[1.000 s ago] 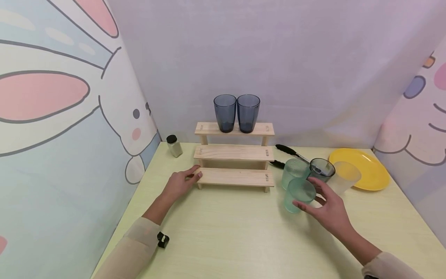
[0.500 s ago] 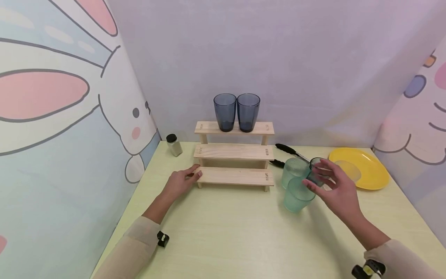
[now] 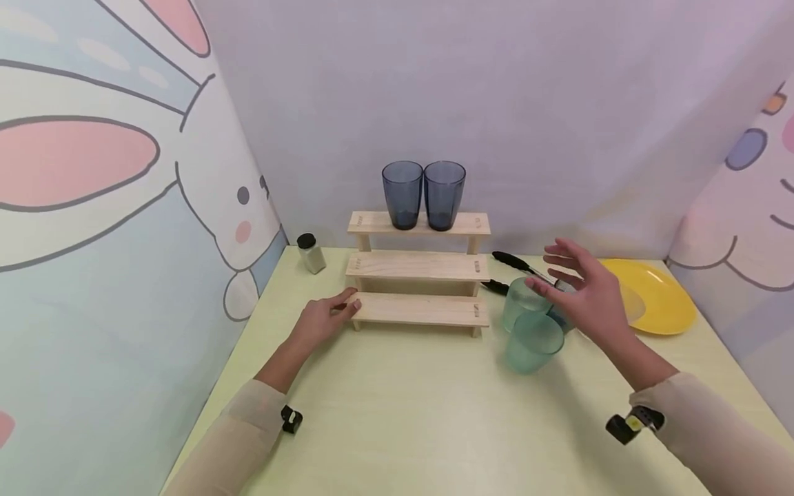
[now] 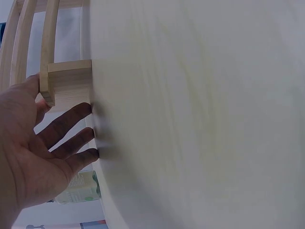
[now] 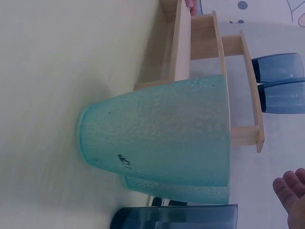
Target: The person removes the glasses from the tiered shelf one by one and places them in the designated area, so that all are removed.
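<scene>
My left hand (image 3: 319, 320) pinches the left end of the lowest tier of a three-tier wooden shelf (image 3: 418, 308); in the left wrist view the thumb lies on the board and the other fingers spread down to the table. My right hand (image 3: 589, 293) hovers with spread fingers above several glasses and holds nothing. Below it stand a front teal glass (image 3: 532, 344), a second teal glass (image 3: 520, 306) and a dark blue glass (image 5: 176, 217), which the hand partly hides in the head view. Two blue-grey glasses (image 3: 403, 196) stand side by side on the top tier.
A yellow plate (image 3: 670, 303) lies at the right, with a frosted cup (image 3: 633, 305) partly hidden behind the right hand. Black-handled utensils (image 3: 510, 260) lie behind the glasses. A small black-capped jar (image 3: 312, 256) stands left of the shelf. A fabric backdrop rises behind.
My right hand has left the front teal glass, passing over the dark glass and rising toward the back with fingers spread. The left hand keeps its hold on the shelf.
</scene>
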Motion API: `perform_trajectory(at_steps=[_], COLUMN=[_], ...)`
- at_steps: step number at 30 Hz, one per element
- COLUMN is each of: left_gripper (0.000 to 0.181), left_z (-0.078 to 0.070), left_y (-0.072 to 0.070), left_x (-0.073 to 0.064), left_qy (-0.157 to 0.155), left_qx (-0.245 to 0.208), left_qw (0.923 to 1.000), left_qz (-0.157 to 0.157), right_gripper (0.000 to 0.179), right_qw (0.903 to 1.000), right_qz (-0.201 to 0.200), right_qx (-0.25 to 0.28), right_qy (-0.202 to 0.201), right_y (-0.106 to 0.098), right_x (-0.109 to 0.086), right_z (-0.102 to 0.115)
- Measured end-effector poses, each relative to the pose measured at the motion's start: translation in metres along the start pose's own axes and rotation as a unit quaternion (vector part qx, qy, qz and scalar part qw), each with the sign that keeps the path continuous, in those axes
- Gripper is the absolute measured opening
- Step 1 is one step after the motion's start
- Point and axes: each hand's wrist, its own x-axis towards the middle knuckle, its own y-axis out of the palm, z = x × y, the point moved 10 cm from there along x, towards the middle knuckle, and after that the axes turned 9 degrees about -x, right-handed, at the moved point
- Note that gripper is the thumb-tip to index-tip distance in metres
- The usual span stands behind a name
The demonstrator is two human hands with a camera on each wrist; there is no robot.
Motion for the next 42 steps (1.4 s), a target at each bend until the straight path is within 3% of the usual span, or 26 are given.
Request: perform_trajectory(at_steps=[8, 13, 26, 42], left_gripper=[0.064, 0.063, 0.062, 0.063], left_z=[-0.001, 0.000, 0.000, 0.000], left_y=[-0.002, -0.001, -0.001, -0.001], left_x=[0.001, 0.001, 0.003, 0.003], left_qy=[-0.001, -0.004, 0.006, -0.001], left_qx=[0.003, 0.005, 0.001, 0.009], left_qw=[1.0000, 1.0000, 1.0000, 0.9999], left_qz=[0.000, 0.003, 0.001, 0.004], right_gripper=[0.089, 0.091, 0.102, 0.114], right_qw=[0.9976, 0.9960, 0.9938, 0.9925], right_qz=[0.066, 0.088, 0.110, 0.120], right_qx=[-0.009, -0.007, -0.016, 0.020], right_qy=[0.018, 0.009, -0.009, 0.016], right_y=[0.016, 0.027, 0.058, 0.091], right_x=[0.035, 0.056, 0.101, 0.138], right_z=[0.012, 0.027, 0.055, 0.085])
